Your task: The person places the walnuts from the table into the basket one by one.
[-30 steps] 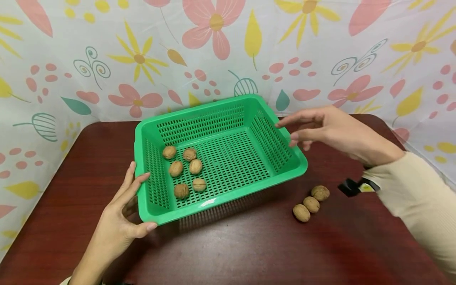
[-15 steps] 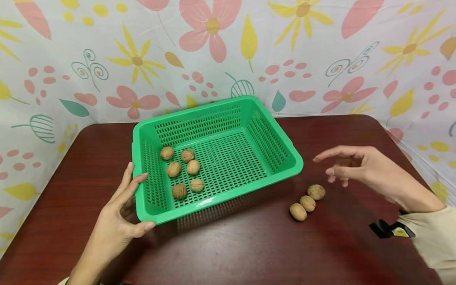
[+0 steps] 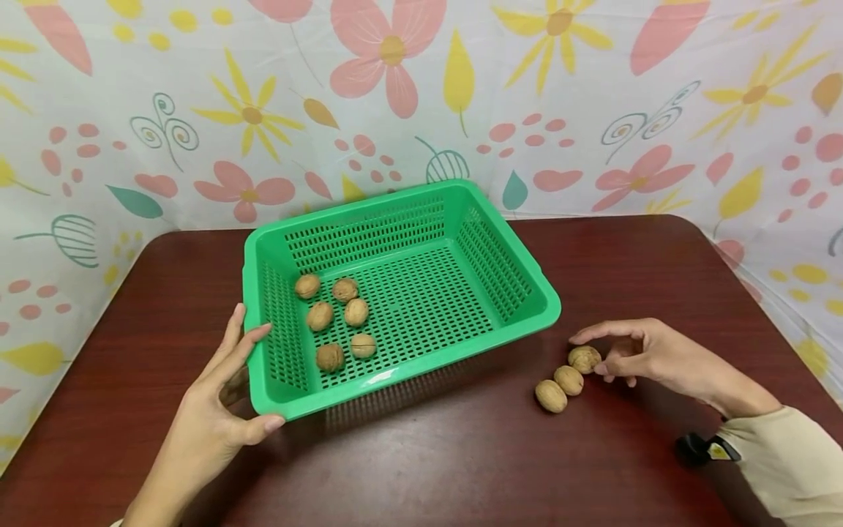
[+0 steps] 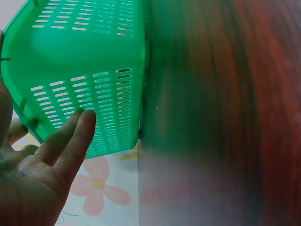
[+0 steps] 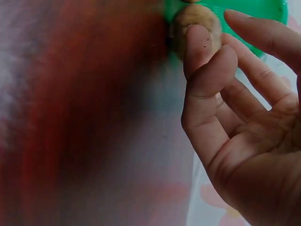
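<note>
Head view: our left hand point(image 3: 214, 410) grips the basket point(image 3: 421, 289), fingers splayed; our right hand point(image 3: 648, 359), partly spread, bends around the far walnut point(image 3: 583, 359) on the table point(image 3: 428, 468); we cannot tell if it pinches. An uneven squeeze could roll it into the next walnut point(image 3: 568, 380).

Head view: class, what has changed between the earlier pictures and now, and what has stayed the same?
The right hand has left the right rim of the green basket, moving rightward and nearer; its fingers are now about the farthest loose walnut, though whether they grip it is unclear. Unchanged: the left hand at the basket's left side, six walnuts inside, three loose walnuts on the table.
</note>
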{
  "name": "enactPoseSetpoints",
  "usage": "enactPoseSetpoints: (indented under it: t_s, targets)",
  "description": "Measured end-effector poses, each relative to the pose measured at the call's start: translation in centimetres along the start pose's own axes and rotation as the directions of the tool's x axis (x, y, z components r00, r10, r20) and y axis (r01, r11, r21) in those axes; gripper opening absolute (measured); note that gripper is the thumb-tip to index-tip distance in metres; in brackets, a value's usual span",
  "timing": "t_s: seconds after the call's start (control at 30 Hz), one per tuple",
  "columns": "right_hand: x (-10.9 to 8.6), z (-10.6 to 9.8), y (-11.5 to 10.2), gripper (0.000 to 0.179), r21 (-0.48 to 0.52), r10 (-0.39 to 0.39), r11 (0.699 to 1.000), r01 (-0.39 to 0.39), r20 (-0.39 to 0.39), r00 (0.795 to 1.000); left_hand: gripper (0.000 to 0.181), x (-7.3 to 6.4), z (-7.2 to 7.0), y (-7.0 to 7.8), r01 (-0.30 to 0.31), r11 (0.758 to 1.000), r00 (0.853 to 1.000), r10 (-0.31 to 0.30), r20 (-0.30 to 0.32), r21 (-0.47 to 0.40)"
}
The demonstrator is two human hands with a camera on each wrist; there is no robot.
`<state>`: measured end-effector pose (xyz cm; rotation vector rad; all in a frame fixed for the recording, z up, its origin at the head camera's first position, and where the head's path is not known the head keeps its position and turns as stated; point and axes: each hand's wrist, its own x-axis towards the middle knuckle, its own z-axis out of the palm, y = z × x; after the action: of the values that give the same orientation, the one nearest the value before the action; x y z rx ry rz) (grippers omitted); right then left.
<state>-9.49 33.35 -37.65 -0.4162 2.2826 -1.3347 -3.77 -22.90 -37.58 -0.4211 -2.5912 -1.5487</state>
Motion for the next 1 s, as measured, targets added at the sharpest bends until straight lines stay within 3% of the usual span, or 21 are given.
enactPoseSetpoints:
  t_s: [0.3, 0.5, 0.77, 1.0]
  targets:
    - [0.2, 0.5, 1.0, 0.033, -0.002, -0.068, 0.998, 0.068, 0.015, 0.998, 0.111, 0.1, 0.1, -0.1, -0.007, 1.000, 1.000, 0.007, -0.003, -0.003]
    - [0.2, 0.6, 0.7, 0.031, -0.053, -0.050, 0.997, 0.048, -0.050, 0.997, 0.111, 0.0, 0.1, -0.1, -0.004, 1.000, 1.000, 0.004, -0.005, 0.000]
    - [-0.2, -0.5, -3.1, 0.029, -0.110, -0.032, 0.994, 0.015, -0.149, 0.988, 0.110, -0.1, 0.0, -0.1, -0.015, 1.000, 1.000, 0.015, -0.007, -0.006]
    - [0.8, -1.8, -7.2, 0.034, -0.122, -0.053, 0.992, 0.026, -0.218, 0.975, 0.109, 0.0, 0.0, 0.0, -0.017, 1.000, 1.000, 0.017, -0.008, -0.005]
